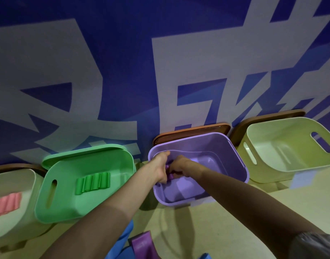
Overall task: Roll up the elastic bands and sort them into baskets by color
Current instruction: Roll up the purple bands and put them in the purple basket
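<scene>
Fingers of both hands are curled inward and meet on a small purple roll (169,172). Only slivers of it show between them, at the meeting point and just below. The left hand (160,169) closes on it from the left, thumb raised toward the far rim. The right hand (180,166) closes on it from the right, knuckles up. How tightly the roll is wound cannot be told.

The roll and both hands are over the open purple basket (235,161), near its left wall and above its floor.

Just left stands the green basket (67,208), tilted toward the camera, with a row of green rolls (93,183) lying side by side inside. At the far left, a pale basket (14,230) holds pink rolls (7,204). To the right of the purple basket stands another pale basket (272,139), well apart from the hands.

At the lower edge, on the table (216,230), a flat purple band (142,243) lies beside blue material (123,242). A brown lid (192,130) leans against the wall behind the purple basket.
</scene>
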A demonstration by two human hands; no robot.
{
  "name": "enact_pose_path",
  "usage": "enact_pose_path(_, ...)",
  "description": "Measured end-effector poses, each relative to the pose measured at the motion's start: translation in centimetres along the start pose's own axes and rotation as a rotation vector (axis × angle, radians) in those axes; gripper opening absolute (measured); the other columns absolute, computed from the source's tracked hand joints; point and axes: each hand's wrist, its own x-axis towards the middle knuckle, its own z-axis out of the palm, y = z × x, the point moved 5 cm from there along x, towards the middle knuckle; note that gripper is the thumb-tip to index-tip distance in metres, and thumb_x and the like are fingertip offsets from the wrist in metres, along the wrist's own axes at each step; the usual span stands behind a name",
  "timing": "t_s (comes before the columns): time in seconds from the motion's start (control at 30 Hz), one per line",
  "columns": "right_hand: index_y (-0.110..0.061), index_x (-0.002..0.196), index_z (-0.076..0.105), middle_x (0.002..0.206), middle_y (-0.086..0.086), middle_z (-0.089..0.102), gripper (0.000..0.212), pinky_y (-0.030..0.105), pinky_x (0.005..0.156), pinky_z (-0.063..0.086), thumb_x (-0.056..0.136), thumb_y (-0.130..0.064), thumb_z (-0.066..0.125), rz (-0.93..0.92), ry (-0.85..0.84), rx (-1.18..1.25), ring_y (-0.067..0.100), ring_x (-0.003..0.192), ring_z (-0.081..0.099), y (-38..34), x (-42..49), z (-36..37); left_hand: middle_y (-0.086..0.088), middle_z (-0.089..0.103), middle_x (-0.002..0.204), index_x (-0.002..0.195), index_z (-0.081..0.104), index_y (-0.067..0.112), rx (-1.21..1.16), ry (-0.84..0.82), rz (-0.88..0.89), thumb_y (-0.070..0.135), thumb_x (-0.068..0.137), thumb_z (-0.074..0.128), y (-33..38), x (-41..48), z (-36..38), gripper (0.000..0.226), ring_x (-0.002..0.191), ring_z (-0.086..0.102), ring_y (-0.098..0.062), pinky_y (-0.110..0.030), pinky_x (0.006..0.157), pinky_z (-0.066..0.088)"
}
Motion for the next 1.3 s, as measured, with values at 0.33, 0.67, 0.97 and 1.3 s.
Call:
enact_pose_path(0.33, -0.006, 0.071, 0.048, 0.07, 0.008, 0.047, 0.028, 0.019, 0.049, 0.047, 0.099, -0.01, 0.046, 0.072, -0.066, 0.124, 0.015, 0.059, 0.046, 0.5, -0.9, -1.6, -0.015, 0.054, 0.113, 0.142, 0.03, 0.003, -0.003, -0.02, -0.008, 0.046, 0.095, 0.046, -0.1, -0.4, 0.1, 0.066, 0.108, 0.046, -0.031, -0.046, 0.112, 0.019)
enact_pose_path(0.67, -0.009, 0.106, 0.06, 0.093, 0.007, 0.059, 0.014, 0.027, 0.068, 0.046, 0.096, -0.015, 0.051, -0.162, -0.002, 0.33, 0.016, 0.072, 0.056, -1.6, -8.0, -5.2, -0.016, 0.014, 0.157, 0.147, 0.018, -0.002, -0.002, -0.186, 0.209, 0.043, 0.096, 0.045, 1.9, -7.8, -1.0, 0.073, 0.145, 0.014, -0.031, -0.049, 0.112, 0.023)
enact_pose_path(0.97, -0.007, 0.116, 0.062, 0.113, 0.012, 0.067, 0.026, 0.034, 0.094, 0.049, 0.095, -0.021, 0.056, -0.692, 0.073, 0.365, 0.022, 0.103, 0.064, -4.1, -22.9, -3.0, -0.012, 0.064, 0.108, 0.107, 0.059, 0.007, -0.154, -0.408, 0.522, 0.028, 0.095, 0.048, -2.1, -19.0, -6.9, 0.026, 0.096, 0.062, -0.023, -0.038, 0.092, 0.046)
enact_pose_path(1.3, -0.02, 0.098, 0.063, 0.093, 0.003, 0.063, 0.013, 0.023, 0.078, 0.047, 0.092, -0.01, 0.059, -0.818, 0.004, 0.322, 0.009, 0.082, 0.06, 1.7, -22.2, 10.3, -0.006, 0.067, 0.086, 0.09, 0.056, 0.012, -0.299, -0.207, 0.722, 0.007, 0.094, 0.047, -13.6, -15.2, -15.3, 0.011, 0.08, 0.063, -0.019, -0.031, 0.079, 0.049)
